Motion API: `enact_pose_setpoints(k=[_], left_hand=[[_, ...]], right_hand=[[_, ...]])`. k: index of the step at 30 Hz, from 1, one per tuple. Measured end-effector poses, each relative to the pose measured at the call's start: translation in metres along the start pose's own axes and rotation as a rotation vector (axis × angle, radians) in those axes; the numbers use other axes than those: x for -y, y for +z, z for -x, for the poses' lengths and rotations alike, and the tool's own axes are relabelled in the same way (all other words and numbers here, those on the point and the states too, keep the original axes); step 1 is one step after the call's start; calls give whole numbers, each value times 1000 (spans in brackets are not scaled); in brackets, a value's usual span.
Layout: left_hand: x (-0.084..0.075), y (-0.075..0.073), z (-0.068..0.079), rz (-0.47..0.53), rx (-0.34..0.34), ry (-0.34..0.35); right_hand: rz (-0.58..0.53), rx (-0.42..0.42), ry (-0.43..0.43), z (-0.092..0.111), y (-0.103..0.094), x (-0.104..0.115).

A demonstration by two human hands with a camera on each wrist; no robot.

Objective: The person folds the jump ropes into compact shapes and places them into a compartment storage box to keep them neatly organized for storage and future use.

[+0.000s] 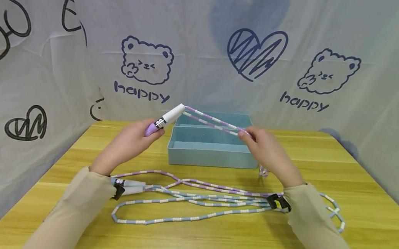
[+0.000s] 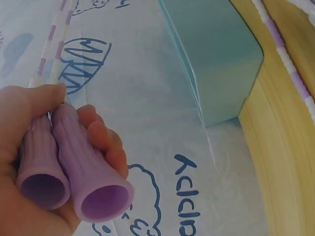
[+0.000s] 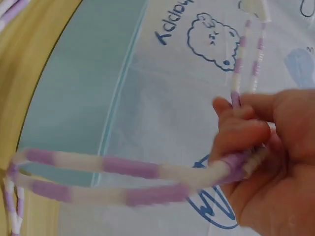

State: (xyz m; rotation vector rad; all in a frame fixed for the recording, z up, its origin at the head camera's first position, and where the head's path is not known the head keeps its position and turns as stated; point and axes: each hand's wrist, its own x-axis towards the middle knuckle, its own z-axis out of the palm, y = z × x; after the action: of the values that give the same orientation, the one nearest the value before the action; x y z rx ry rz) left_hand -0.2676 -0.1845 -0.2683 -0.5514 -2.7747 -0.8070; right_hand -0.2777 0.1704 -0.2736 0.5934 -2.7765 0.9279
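Observation:
My left hand (image 1: 131, 140) grips two purple-and-white jump rope handles (image 1: 172, 115) side by side, raised above the table. In the left wrist view the flared purple handle ends (image 2: 91, 162) stick out below the fingers. From the handles, two purple-and-white beaded strands (image 1: 211, 119) run across to my right hand (image 1: 270, 154), which holds them in its curled fingers. A loop of beaded rope (image 3: 130, 167) hangs out of that hand, its lower part (image 1: 263, 171) showing under the wrist. Below both hands lies a blue-and-white beaded jump rope (image 1: 179, 218) with white handles (image 1: 134, 187), partly hidden by the left wrist.
Behind the hands stands a light blue divided box (image 1: 212, 158) on the wooden table (image 1: 191, 243). Purple-and-white beaded rope (image 1: 212, 185) lies stretched along the table beside the blue one. A white printed cloth (image 1: 198, 35) hangs at the back and sides.

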Motion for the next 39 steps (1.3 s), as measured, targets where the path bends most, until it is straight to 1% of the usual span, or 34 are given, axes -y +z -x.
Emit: enact_pose_setpoints(k=[3,6,8,10,13,16,18,20,22,26,29,33,35,39], left_hand=[[-6,0,0,61,-7,14],[-15,1,2,167,22,50],[-22,3,4,235,47,78],[-30,5,6,259,71,110],[-40,11,9,246,108,167],[-47,17,10,182,148,232],[-50,21,10,137,171,269],[-52,25,10,88,196,304],[-52,28,10,62,222,329],[-52,34,9,30,252,382],[-53,36,9,22,266,405],[-53,38,10,29,281,390],[-53,39,11,39,288,366],[-54,41,11,91,327,319]], right_hand=[[-1,-55,50,-1,3,-1],[-43,-87,71,-3,10,0],[-106,-84,83,-3,15,2],[-196,-65,85,-3,20,6],[-372,-26,80,-2,25,11],[-533,20,62,-1,28,17],[-622,58,44,0,30,20],[-677,96,32,0,32,24],[-693,124,19,1,32,28],[-649,155,-7,3,32,35],[-650,194,-59,3,33,36],[-686,237,-129,4,34,36],[-700,243,-142,4,34,35],[-701,255,-159,4,34,33]])
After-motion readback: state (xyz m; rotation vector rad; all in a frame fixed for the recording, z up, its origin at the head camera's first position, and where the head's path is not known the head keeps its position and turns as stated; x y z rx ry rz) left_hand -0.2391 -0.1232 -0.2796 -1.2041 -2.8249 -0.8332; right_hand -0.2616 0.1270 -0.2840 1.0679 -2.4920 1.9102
